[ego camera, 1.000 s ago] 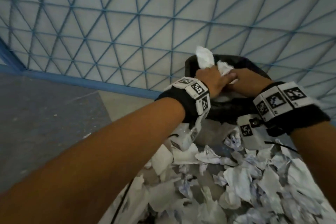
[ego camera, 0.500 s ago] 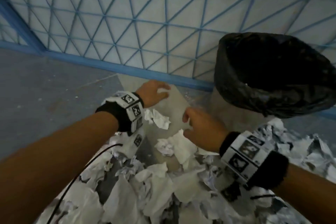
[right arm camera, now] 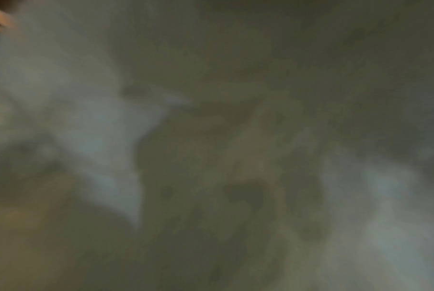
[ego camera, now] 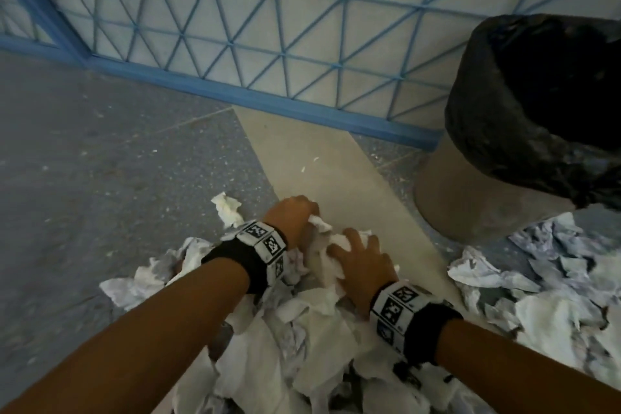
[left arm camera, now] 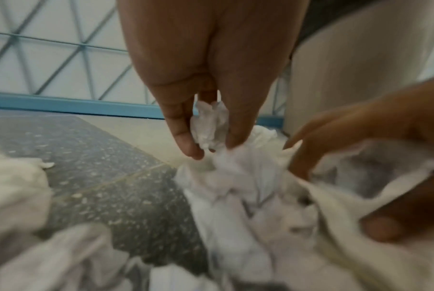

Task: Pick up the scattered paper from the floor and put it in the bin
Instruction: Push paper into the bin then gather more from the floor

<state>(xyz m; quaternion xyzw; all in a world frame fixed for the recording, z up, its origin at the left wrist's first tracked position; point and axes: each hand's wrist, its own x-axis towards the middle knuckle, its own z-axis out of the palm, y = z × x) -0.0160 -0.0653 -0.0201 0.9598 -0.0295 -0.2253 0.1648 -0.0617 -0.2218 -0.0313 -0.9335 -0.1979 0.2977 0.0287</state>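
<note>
Crumpled white paper [ego camera: 302, 329] lies in a heap on the floor in front of me. My left hand [ego camera: 290, 217] is down at the heap's far edge and pinches a small crumpled wad [left arm camera: 209, 126] between thumb and fingers. Just right of it, my right hand [ego camera: 361, 254] lies on the paper, and in the left wrist view its fingers [left arm camera: 335, 126] and thumb curl round a sheet [left arm camera: 348, 177]. The bin [ego camera: 470, 195], beige with a black liner [ego camera: 537, 94], stands at the right, beyond the hands. The right wrist view is dark and blurred.
More crumpled paper [ego camera: 537, 296] lies to the right, below the bin. A wall with a blue lattice and blue skirting [ego camera: 268, 84] runs behind. Grey speckled floor [ego camera: 117, 178] extends left, with one loose wad [ego camera: 228, 208] near my left wrist.
A second ago both hands held paper over the bin's mouth. They then came down empty toward the heap, and now each grips paper on the floor.
</note>
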